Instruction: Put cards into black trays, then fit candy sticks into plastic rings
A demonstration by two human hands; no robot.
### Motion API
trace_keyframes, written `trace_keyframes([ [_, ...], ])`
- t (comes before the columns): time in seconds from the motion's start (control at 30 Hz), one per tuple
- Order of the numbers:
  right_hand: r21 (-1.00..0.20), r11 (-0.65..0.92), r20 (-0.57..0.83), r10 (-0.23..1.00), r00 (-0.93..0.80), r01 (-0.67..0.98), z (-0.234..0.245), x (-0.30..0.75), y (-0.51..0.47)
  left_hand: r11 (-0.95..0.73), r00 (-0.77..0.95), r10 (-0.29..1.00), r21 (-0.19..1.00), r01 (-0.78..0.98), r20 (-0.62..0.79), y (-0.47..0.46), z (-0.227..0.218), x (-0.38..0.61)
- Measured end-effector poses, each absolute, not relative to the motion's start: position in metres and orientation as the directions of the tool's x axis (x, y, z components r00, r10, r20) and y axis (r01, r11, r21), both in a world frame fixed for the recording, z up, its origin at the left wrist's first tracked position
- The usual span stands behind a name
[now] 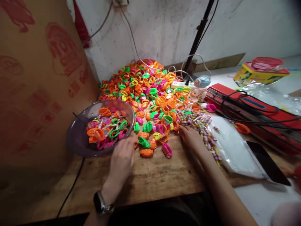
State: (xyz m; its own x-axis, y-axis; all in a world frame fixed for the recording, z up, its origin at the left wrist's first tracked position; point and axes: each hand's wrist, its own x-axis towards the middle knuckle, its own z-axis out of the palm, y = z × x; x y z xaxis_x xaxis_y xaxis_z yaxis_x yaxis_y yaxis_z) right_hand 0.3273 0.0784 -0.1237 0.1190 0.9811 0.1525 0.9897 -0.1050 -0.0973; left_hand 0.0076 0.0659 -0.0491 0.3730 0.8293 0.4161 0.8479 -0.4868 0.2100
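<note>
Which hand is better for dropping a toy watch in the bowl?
Probably the left hand: it's close beside the bowl. The right hand is farther off, by the little patterned sticks.

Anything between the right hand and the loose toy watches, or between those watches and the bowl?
Nothing visible separates the right hand from the toy watches. The left hand, beside the bowl, partly blocks their way there.

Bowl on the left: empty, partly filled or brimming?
Partly filled: colorful toy watches lie heaped inside the bowl, while its left side shows bare.
</note>
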Motion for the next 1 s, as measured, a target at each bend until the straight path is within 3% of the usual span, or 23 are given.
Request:
trace_keyframes([
  [0.1,-0.106,-0.203,0.137,0.967,0.216,0.973,-0.126,0.310,0.088,-0.378,0.320,0.923,0.352,0.856,0.212,0.066,-0.079,0.018],
  [0.3,-0.146,-0.411,0.100,0.899,0.427,0.900,-0.113,0.280,0.105,-0.267,0.184,0.960,0.490,0.830,0.211,0.079,-0.093,0.015],
  [0.43,-0.211,-0.453,0.071,0.877,0.476,0.866,-0.093,0.276,0.092,-0.235,0.139,0.971,0.643,0.729,0.196,0.067,-0.091,0.016],
  [0.5,-0.305,-0.375,0.076,0.906,0.415,0.875,-0.081,0.274,0.072,-0.177,0.077,0.983,0.765,0.620,0.165,0.058,-0.084,0.018],
  [0.6,-0.621,-0.007,0.176,0.973,0.149,0.783,-0.061,0.261,0.037,0.044,0.002,0.999,0.986,0.158,-0.045,0.045,-0.061,0.025],
  [0.67,-0.754,0.248,0.281,0.959,-0.043,0.608,-0.050,0.247,0.017,0.229,0.087,0.972,0.957,-0.176,-0.217,0.039,-0.041,0.031],
  [0.8,-0.809,0.405,0.377,0.913,-0.154,0.426,-0.034,0.219,-0.002,0.333,0.167,0.943,0.846,-0.417,-0.288,0.034,-0.015,0.041],
  [1.0,-0.751,0.452,0.514,0.858,-0.003,0.481,-0.029,0.195,-0.007,0.184,0.036,0.982,0.893,-0.410,-0.186,0.026,-0.019,0.046],
])
